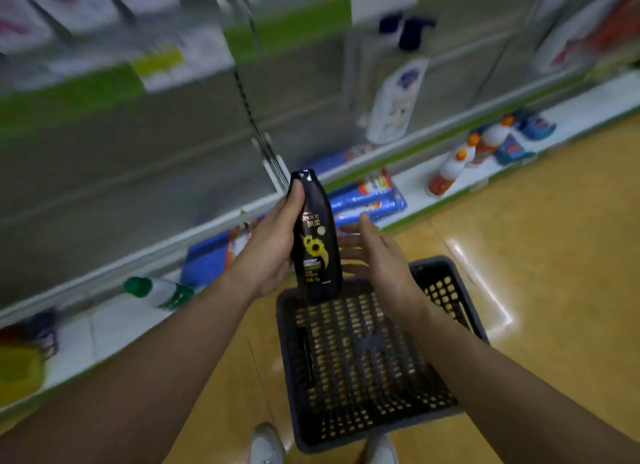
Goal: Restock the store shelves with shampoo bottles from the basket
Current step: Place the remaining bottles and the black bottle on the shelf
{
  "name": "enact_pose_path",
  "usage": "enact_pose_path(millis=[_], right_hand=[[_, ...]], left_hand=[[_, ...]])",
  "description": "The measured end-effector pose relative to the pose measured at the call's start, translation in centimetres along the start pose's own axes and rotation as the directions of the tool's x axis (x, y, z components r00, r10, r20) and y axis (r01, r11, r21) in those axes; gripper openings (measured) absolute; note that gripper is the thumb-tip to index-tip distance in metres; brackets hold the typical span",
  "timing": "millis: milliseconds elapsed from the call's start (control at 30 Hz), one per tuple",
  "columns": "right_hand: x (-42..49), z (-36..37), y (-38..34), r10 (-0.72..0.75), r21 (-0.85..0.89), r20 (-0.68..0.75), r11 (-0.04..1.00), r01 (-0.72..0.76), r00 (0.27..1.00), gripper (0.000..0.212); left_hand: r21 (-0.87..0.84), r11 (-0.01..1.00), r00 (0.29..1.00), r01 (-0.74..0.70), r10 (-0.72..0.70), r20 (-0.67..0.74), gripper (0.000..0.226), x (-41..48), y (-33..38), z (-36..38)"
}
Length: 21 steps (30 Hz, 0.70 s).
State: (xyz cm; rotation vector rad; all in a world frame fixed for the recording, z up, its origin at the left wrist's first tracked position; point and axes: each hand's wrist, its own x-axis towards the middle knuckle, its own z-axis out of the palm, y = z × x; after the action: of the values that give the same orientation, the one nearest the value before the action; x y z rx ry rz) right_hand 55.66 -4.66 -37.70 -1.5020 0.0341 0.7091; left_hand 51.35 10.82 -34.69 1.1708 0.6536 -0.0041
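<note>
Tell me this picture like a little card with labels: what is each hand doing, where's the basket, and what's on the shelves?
left hand: holds the black shampoo bottle, cap up, above the basket
right hand: open, beside the bottle, holding nothing
basket: dark, on the floor; no bottle shows inside
white bottle: stands higher up, to the right
orange-capped bottles: stand on the bottom shelf
green-capped bottle: lies on the bottom shelf

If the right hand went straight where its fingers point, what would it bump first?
Probably the black shampoo bottle, gripped by the left hand. The open right hand points at its side, though depth is unclear.
</note>
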Motion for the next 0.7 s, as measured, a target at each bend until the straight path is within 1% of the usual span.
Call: enact_pose_path(millis=[33,100,133,167,200,267,333,433,500,533,600,667,700], right_hand=[[-0.6,0.7,-1.8,-0.012,-0.009,0.023,1.0,0.012,1.0,0.06],[-1.8,2.6,-5.7,-0.027,-0.013,0.114,0.999,0.029,0.993,0.073],[-2.4,3.7,-7.7,-0.033,-0.003,0.174,0.999,0.034,0.984,0.076],[-3.1,5.0,-9.6,-0.042,0.021,0.24,0.999,0.038,0.97,0.075],[-3.7,6.4,-11.4,-0.043,0.052,0.31,0.998,0.029,0.95,0.07],[-5.5,9.3,-14.7,-0.056,0.107,0.47,0.994,0.006,0.881,0.063],[-7.1,12.1,-16.9,-0.09,0.107,0.575,0.994,0.034,0.813,0.068],[-8.9,16.1,-19.1,-0.086,0.076,0.614,0.996,0.05,0.784,0.07],[-9.9,18.4,-19.8,-0.09,0.062,0.612,0.996,0.065,0.786,0.061],[-10.6,20.0,-20.2,-0.101,0.058,0.611,0.995,0.082,0.785,0.055],[-11.8,22.6,-20.8,-0.138,0.077,0.588,0.99,0.115,0.797,0.047],[-13.3,25.9,-21.6,-0.181,0.084,0.576,0.983,0.163,0.797,0.047],[-14.1,27.5,-22.2,-0.205,0.089,0.578,0.978,0.189,0.79,0.048]], left_hand=[[-0.006,1.0,1.0,-0.023,0.023,-0.015,0.062,-1.0,1.9,0.0],[-0.02,0.997,0.996,-0.073,0.072,-0.048,0.07,-3.1,6.0,-0.4],[-0.021,0.995,0.993,-0.102,0.101,-0.056,0.075,-4.3,8.0,-0.6],[-0.011,0.991,0.989,-0.134,0.133,-0.07,0.075,-5.5,9.9,-0.9],[0.011,0.985,0.981,-0.172,0.172,-0.094,0.071,-6.6,11.7,-1.4],[0.096,0.967,0.958,-0.236,0.249,-0.146,0.056,-8.8,14.9,-2.2],[0.182,0.942,0.936,-0.282,0.312,-0.163,0.046,-11.1,17.3,-3.3],[0.274,0.906,0.911,-0.323,0.376,-0.168,0.046,-14.8,20.4,-5.8],[0.35,0.869,0.894,-0.351,0.422,-0.15,0.047,-16.9,21.9,-7.8],[0.366,0.852,0.875,-0.374,0.455,-0.166,0.046,-18.1,22.7,-9.3],[0.341,0.85,0.848,-0.402,0.486,-0.21,0.043,-19.8,23.7,-12.0],[0.338,0.826,0.799,-0.451,0.542,-0.259,0.045,-21.6,24.7,-15.3],[0.355,0.808,0.762,-0.471,0.575,-0.298,0.042,-22.5,25.1,-17.1]])
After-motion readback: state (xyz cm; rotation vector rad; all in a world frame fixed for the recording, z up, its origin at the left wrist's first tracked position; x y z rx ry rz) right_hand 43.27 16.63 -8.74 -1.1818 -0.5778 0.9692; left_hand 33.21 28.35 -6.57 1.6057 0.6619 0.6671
